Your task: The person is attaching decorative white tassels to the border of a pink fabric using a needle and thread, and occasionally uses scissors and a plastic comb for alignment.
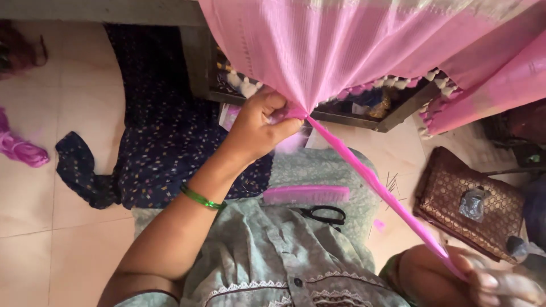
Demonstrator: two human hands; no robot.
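While a pink plastic comb (306, 194) and a pair of black-handled scissors (324, 214) lie on the grey-green patterned garment (267, 250) covering the lap, a sheet of pale pink woven cloth with a tasselled edge (341, 45) is seen hanging from above, filling the upper part of the view. Behind it, a dark tray-like frame (398, 116) holding small items is partly hidden by the cloth and its cream tassels (398, 83). A dark blue printed fabric (153, 142) is spread on the tiled floor (62, 216) to the left, with a bundle of pink thread (20, 149) beyond it. A brown brocade pouch (469, 202) lies on the floor to the right.

From the cloth's lower edge a long, narrow bunch of bright pink threads (375, 185) is drawn taut. Its long axis is set on a diagonal, running from the centre of the view down toward the lower right.

The upper end is pinched between thumb and fingers of the left hand (259, 128), closed tightly where cloth and threads meet; a green bangle (200, 198) is worn on that wrist. The lower end is gripped in the closed right hand (497, 284), which is blurred at the bottom right corner.
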